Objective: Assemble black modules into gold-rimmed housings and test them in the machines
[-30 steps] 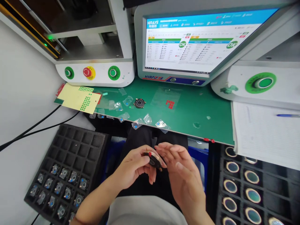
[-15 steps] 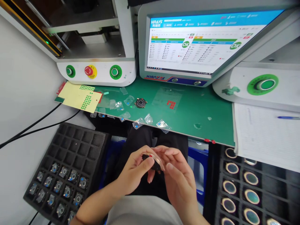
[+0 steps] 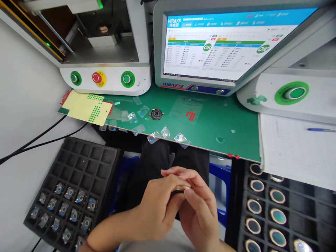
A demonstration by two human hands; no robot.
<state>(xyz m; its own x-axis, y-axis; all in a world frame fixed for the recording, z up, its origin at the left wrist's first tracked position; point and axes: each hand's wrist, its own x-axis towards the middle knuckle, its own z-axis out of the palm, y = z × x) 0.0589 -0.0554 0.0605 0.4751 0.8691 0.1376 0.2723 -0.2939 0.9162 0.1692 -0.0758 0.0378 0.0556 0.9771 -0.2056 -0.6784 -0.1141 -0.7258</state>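
- Well, in the head view, the only one, the round part (image 3: 180,188) sat between both hands above the lap (image 3: 154,164), just a gold-coloured edge showing.
- The left hand (image 3: 160,199) had its fingers closed on it, thumb underneath; the right hand (image 3: 199,197) curled round the other side, thumb against the edge, leaving hardly any gap.
- Good handling, I judged, called for light, even pressure at the rim, with the fingers beneath it to guard against a drop.
- Beyond, on the tabletop (image 3: 210,127), lay a dark round piece (image 3: 156,114), with clear film scraps (image 3: 181,139) along the near edge, between it and the hands.
- A foam tray (image 3: 102,170) at left held small parts (image 3: 63,209); the right tray (image 3: 296,199) held gold-rimmed discs (image 3: 278,216).
- What stood in the way was mostly the hands, hiding the part's faces.
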